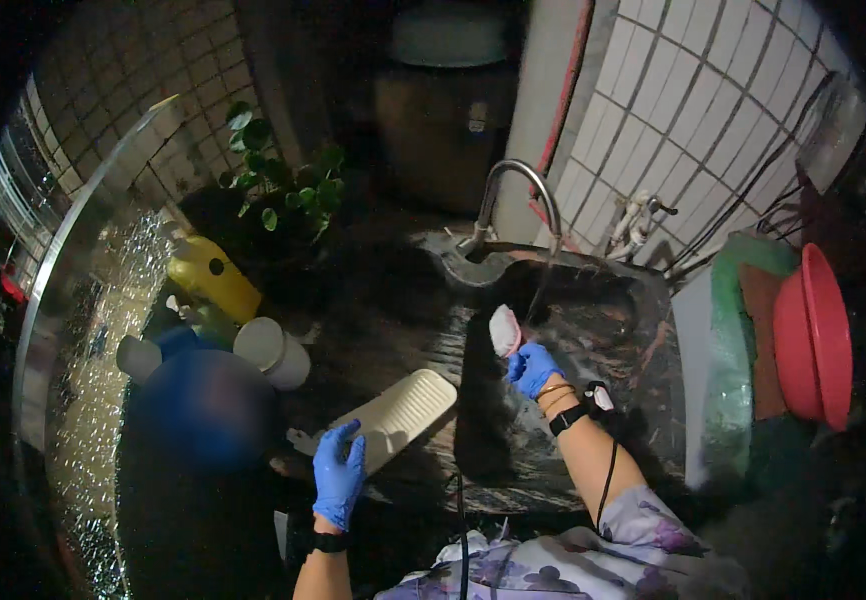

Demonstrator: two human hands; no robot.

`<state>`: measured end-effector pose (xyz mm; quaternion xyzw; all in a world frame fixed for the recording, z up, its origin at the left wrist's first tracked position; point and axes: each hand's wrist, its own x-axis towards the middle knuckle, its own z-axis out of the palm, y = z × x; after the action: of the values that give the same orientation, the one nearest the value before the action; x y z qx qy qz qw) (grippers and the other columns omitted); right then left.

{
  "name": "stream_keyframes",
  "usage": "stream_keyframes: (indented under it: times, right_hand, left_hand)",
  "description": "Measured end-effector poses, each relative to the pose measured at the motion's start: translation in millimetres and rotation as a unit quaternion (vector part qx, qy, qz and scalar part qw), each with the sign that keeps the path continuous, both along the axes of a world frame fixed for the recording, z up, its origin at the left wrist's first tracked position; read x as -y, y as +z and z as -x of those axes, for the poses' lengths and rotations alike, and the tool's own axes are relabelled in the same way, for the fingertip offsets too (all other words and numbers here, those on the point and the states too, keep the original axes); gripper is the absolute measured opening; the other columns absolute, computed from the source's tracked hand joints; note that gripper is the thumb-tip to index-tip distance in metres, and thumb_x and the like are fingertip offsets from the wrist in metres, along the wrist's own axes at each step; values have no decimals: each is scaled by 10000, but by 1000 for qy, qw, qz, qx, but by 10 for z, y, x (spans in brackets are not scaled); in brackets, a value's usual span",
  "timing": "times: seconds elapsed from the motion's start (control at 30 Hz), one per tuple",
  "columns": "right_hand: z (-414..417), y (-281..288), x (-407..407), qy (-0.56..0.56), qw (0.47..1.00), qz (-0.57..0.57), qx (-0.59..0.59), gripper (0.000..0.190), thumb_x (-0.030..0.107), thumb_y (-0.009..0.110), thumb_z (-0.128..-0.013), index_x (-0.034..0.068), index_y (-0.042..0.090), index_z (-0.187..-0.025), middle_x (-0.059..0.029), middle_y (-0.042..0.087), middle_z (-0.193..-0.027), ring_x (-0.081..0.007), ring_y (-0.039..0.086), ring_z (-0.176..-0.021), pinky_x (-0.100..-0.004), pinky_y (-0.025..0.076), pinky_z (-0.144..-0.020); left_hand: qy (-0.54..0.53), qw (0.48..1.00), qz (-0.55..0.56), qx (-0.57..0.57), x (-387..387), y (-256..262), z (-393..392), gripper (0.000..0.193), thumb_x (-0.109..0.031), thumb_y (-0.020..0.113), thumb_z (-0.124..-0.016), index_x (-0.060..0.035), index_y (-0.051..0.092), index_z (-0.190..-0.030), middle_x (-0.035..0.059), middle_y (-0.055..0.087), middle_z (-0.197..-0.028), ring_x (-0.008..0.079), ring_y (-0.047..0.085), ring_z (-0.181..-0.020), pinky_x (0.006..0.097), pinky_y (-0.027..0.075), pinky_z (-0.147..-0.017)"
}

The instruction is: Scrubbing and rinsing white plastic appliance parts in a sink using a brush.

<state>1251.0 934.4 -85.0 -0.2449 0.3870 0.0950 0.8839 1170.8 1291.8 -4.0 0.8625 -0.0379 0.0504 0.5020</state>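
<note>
In a blue glove, my right hand (536,369) grips a pink scrub brush (505,331) with white bristles, over the dark stone sink basin (620,367). A thin stream of water falls behind the brush from the curved metal faucet (517,169). My left hand (339,472), also gloved in blue, is at the lower left end of a cream ridged washboard (410,409). Its fingers are apart, and whether they touch the board cannot be told. The washboard lies slanted on the dark stone counter (395,322), left of the basin.
A yellow jug (212,277), a white cup (272,351) and a blurred blue container (200,409) stand on the left. Potted plants (290,180) grow behind. On the right, a red basin (815,337) leans on its side. A black cord (461,517) hangs before me.
</note>
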Motion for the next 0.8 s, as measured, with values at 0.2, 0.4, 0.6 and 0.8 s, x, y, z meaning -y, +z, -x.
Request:
stream_keyframes:
  times: [0.2, 0.4, 0.6, 0.8]
  right_hand:
    - [-119, 196, 252, -33, 998, -39, 29, 47, 86, 477, -704, 76, 475, -658, -12, 470, -528, -116, 453, -439, -228, 408, -426]
    - [-251, 169, 422, -47, 992, -113, 36, 45, 107, 478, -710, 66, 467, -699, -16, 460, -538, -125, 441, -447, -234, 386, -432]
    - [-256, 119, 487, -18, 988, -137, 65, 55, 114, 469, -710, 87, 451, -665, -9, 437, -513, -136, 426, -437, -240, 354, -424]
    - [-375, 191, 458, -34, 990, -118, 72, 55, 117, 467, -706, 97, 450, -657, -9, 445, -519, -133, 428, -431, -240, 362, -427]
  left_hand:
    - [22, 1000, 5, 10, 245, 176, 53, 218, -74, 582, -751, -18, 571, -962, 110, 581, -963, 226, 551, -882, 304, 421, -773]
    - [15, 999, -37, 37, 429, 241, 149, 208, -79, 580, -754, -16, 574, -953, 117, 587, -942, 246, 551, -904, 309, 413, -802]
    - [15, 997, -56, 45, 550, 320, 207, 200, -84, 581, -753, -22, 575, -944, 117, 588, -943, 257, 549, -902, 318, 415, -797]
    - [-6, 995, -83, 59, 631, 392, 212, 194, -85, 584, -753, -23, 573, -937, 120, 586, -946, 263, 547, -903, 323, 415, -796]
